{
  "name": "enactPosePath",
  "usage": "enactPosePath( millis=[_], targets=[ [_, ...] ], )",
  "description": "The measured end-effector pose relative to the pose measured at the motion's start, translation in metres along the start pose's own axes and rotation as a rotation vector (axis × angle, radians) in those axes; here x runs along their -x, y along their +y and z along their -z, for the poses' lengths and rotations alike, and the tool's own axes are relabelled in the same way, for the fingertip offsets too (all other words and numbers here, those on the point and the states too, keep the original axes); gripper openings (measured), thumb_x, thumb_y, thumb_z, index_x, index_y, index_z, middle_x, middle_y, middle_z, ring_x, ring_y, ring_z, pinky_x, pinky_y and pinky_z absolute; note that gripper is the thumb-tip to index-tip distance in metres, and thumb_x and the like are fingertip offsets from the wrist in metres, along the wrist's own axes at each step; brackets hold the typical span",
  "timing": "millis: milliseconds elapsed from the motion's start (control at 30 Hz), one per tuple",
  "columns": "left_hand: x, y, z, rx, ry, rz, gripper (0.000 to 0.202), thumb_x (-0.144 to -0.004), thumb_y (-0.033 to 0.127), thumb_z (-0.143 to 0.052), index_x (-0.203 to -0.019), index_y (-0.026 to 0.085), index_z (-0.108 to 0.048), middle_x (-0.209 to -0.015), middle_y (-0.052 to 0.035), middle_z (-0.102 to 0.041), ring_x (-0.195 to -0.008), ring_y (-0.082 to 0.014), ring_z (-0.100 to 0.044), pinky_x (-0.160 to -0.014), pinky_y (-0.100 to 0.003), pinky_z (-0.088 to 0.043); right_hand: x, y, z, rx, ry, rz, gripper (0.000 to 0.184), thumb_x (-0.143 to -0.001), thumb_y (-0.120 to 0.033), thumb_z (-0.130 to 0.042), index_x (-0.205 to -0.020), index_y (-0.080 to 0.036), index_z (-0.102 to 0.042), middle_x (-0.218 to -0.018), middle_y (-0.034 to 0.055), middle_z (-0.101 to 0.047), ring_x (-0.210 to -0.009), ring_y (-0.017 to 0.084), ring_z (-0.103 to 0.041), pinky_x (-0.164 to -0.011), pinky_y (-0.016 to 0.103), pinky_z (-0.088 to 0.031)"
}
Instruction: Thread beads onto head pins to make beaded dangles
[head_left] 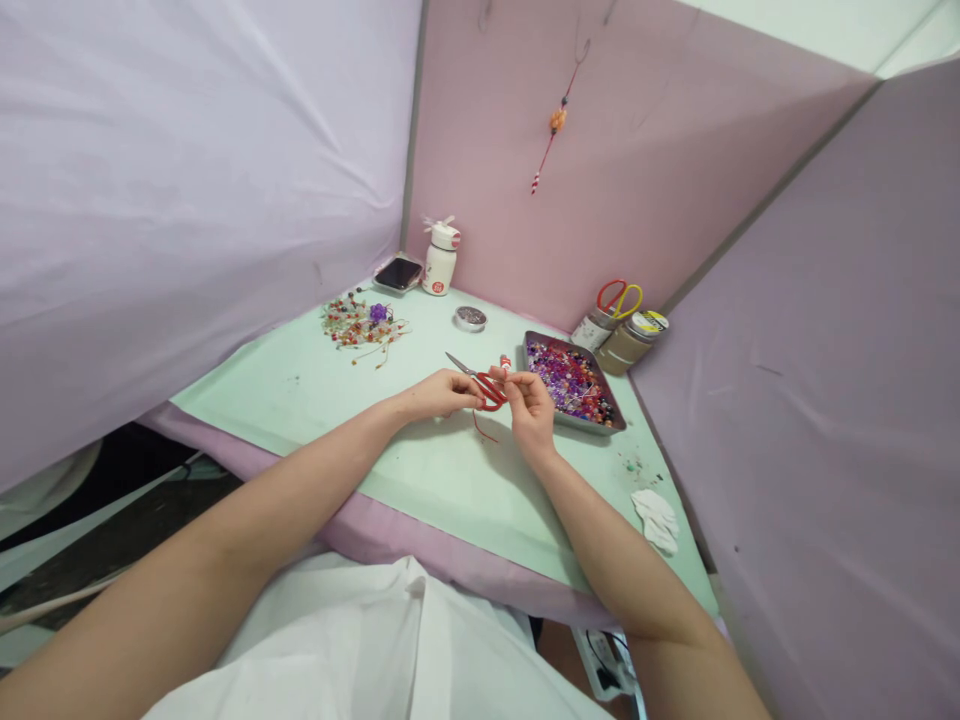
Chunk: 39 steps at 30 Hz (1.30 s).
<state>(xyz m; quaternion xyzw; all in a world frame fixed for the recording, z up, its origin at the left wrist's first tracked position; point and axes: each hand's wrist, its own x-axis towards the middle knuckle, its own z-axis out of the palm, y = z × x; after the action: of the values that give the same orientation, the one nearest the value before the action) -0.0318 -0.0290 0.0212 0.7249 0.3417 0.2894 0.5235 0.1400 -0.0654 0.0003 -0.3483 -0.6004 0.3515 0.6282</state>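
My left hand (448, 392) is closed, its fingertips pinched on a thin red cord (484, 432) whose loose end hangs below them. My right hand (530, 405) pinches beside it, close to the same cord; its exact hold is partly hidden by the fingers. Between the two hands are scissors (491, 391) with red handles, blades pointing up and to the left. I cannot tell whether they rest on the table or touch the fingers. Just above my right fingertips is a small red-and-white piece (505, 362).
A tray of mixed beads (611, 425) stands right of my hands. Behind it are a jar (628, 345) and a can (592, 330) holding scissors. Strung beads (360, 328), a phone (399, 273), a white bottle (440, 262), a round tin (470, 318) and white cloth (656, 520) lie around.
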Motion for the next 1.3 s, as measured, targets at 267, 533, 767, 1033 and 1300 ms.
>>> enactPosePath(
  millis=[267, 533, 767, 1033, 1300],
  targets=[
    [-0.001, -0.001, 0.001, 0.026, -0.048, -0.007, 0.024, -0.070, 0.035, -0.063, -0.079, 0.015, -0.071, -0.066, 0.0000, -0.059, -0.047, -0.0071, -0.041, -0.044, -0.023, -0.030, 0.001, 0.005, 0.009, 0.250, 0.012, 0.177, 0.015, -0.090, -0.036, -0.050, -0.097, -0.023, -0.053, -0.123, 0.0109, -0.062, -0.120, 0.021, -0.055, -0.105, 0.047, -0.039],
    [-0.002, -0.001, 0.004, 0.101, -0.002, -0.053, 0.024, -0.071, 0.034, -0.066, -0.082, 0.013, -0.070, -0.069, -0.0009, -0.059, -0.051, -0.0060, -0.041, -0.047, -0.021, -0.032, -0.005, 0.012, 0.005, 0.004, 0.055, -0.062, 0.020, -0.084, -0.040, -0.060, -0.091, -0.022, -0.055, -0.113, 0.0081, -0.067, -0.107, 0.021, -0.064, -0.100, 0.044, -0.046],
    [-0.003, -0.002, 0.005, 0.204, 0.013, -0.204, 0.022, -0.071, 0.033, -0.068, -0.079, 0.013, -0.070, -0.118, -0.0098, -0.059, -0.065, -0.0068, -0.051, -0.052, -0.021, -0.039, -0.008, 0.022, 0.004, -0.260, 0.006, -0.294, 0.026, -0.075, -0.041, -0.070, -0.084, -0.024, -0.054, -0.101, 0.0022, -0.070, -0.093, 0.018, -0.068, -0.093, 0.041, -0.052],
    [-0.006, -0.006, 0.004, 0.306, 0.062, -0.071, 0.025, -0.069, 0.033, -0.070, -0.081, 0.011, -0.068, -0.068, -0.0023, -0.064, -0.051, -0.0059, -0.045, -0.049, -0.021, -0.035, -0.005, 0.018, 0.000, -0.233, -0.061, -0.378, 0.023, -0.077, -0.037, -0.067, -0.090, -0.023, -0.055, -0.106, 0.0026, -0.066, -0.087, 0.015, -0.067, -0.088, 0.037, -0.053],
    [-0.009, -0.008, 0.003, 0.323, 0.145, -0.023, 0.027, -0.069, 0.035, -0.071, -0.082, 0.011, -0.067, -0.055, 0.0027, -0.054, -0.049, -0.0064, -0.043, -0.046, -0.020, -0.031, -0.005, 0.015, 0.006, 0.385, 0.110, 0.011, 0.014, -0.082, -0.031, -0.056, -0.092, -0.022, -0.060, -0.109, 0.0070, -0.049, -0.091, 0.016, -0.057, -0.086, 0.037, -0.050]
  ],
)
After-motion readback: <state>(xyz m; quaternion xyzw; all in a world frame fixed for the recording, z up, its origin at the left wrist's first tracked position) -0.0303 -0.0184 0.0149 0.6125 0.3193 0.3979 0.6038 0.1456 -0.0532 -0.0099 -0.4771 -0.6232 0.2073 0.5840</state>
